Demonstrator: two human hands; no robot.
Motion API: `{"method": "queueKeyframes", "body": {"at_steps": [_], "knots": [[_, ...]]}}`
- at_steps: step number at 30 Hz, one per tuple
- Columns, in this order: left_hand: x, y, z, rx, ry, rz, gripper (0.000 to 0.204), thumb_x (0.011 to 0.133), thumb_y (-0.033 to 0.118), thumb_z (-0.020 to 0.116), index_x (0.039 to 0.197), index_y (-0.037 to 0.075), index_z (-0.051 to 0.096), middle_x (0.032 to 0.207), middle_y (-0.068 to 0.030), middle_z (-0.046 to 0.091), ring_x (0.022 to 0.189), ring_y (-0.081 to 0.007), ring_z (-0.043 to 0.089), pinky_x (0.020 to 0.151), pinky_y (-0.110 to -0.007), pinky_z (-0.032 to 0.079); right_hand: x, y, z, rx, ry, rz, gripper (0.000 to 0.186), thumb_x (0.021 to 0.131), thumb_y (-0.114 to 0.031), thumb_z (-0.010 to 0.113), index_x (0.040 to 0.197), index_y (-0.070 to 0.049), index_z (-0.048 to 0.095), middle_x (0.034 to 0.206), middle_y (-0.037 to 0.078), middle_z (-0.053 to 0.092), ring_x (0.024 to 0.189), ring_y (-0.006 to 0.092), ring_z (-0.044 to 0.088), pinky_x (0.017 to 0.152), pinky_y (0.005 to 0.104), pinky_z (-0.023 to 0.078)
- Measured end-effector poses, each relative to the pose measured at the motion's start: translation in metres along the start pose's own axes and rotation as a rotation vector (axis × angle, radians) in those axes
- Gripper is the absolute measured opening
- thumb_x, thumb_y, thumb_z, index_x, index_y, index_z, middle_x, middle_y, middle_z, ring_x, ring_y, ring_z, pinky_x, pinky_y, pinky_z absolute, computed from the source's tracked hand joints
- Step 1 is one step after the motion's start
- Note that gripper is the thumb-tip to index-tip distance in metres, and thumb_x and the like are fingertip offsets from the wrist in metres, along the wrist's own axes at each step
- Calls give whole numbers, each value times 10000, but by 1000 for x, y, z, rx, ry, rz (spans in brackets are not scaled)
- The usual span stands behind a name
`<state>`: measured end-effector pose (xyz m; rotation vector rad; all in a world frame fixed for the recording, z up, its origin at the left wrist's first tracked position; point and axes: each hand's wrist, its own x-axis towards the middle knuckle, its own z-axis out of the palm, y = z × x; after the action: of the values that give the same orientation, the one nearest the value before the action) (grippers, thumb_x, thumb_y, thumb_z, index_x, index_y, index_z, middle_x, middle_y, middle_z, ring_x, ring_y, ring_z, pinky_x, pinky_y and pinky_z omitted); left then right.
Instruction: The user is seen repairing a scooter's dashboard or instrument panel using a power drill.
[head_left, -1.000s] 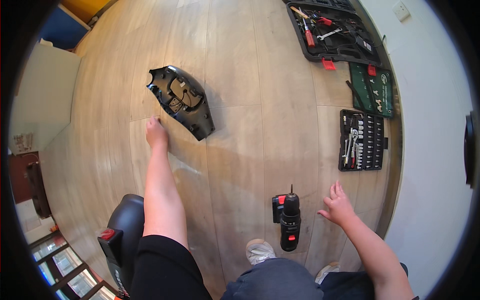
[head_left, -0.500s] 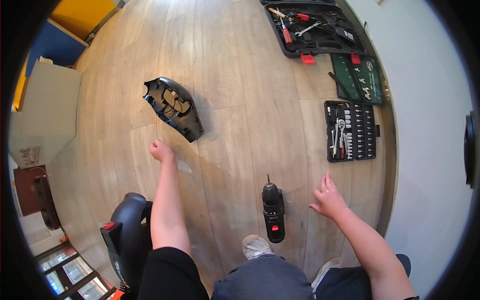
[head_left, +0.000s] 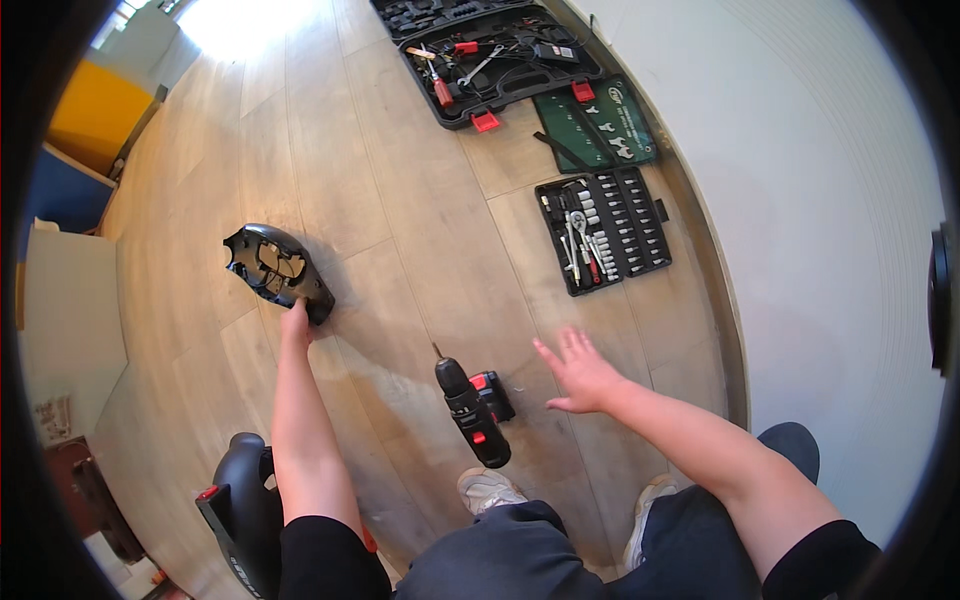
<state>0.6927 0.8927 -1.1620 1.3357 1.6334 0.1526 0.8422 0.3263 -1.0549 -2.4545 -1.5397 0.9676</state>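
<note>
The left hand [head_left: 296,322] reaches out along the wood floor [head_left: 400,220] to the near end of a black moulded plastic cover [head_left: 275,268] lying left of centre in the frame; the fingers touch its lower edge, but whether they have closed around it or merely rest against it cannot be told from this angle. The right hand [head_left: 577,372] hovers right of centre with fingers spread wide and holding nothing, just to the right of a black cordless drill [head_left: 472,408] with red trim that lies on its side in the lower middle of the frame, bit pointing up and to the left. The likeliest slip is at the cover — a fingertip hold on one end of a long, curved shell could let it pivot or scrape across the boards. The drill's bare bit lies in the path between the two hands, so a careless sweep of the forearm could catch it. Towards the upper right, the open socket set [head_left: 603,228] and the large open tool case [head_left: 500,60] sit well apart from both hands and look safe from a knock.
</note>
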Motion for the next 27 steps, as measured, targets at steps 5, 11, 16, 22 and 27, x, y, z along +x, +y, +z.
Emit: {"method": "queueKeyframes", "body": {"at_steps": [5,11,16,22,27], "knots": [[-29,-34,4,-197,315,262,411,854,334,662,799,-73,686,729,-81,667,644,-194,612,587,-393,482,31,-49,30,482,224,-246,1166,741,-364,878,1624,-110,160,1622,268,299,1529,467,223,1239,614,190],[-208,-68,10,-452,220,66,277,887,273,666,808,8,677,805,-40,658,690,-152,620,620,-310,494,69,-84,75,782,317,-456,1055,693,-210,850,1588,-118,299,1466,145,498,1428,386,399,1226,582,234],[-292,-87,-25,-471,214,197,205,919,191,635,833,8,675,815,-13,644,721,-136,607,657,-277,472,79,-116,86,679,741,-402,870,702,-5,720,1520,-139,457,1084,5,598,1073,226,596,1057,443,434],[-432,-111,-59,-607,148,194,166,930,117,622,873,-20,696,854,-46,695,768,-142,663,741,-280,532,-3,-61,52,890,128,-159,552,690,-40,770,1206,-38,573,1027,132,679,1038,312,652,989,417,496],[-531,-154,-74,-542,-8,169,156,940,157,636,951,12,693,884,-41,691,777,-145,667,709,-286,535,-107,-4,54,1120,10,73,496,773,-75,766,1221,-8,564,934,68,667,835,172,647,796,359,547]]}}
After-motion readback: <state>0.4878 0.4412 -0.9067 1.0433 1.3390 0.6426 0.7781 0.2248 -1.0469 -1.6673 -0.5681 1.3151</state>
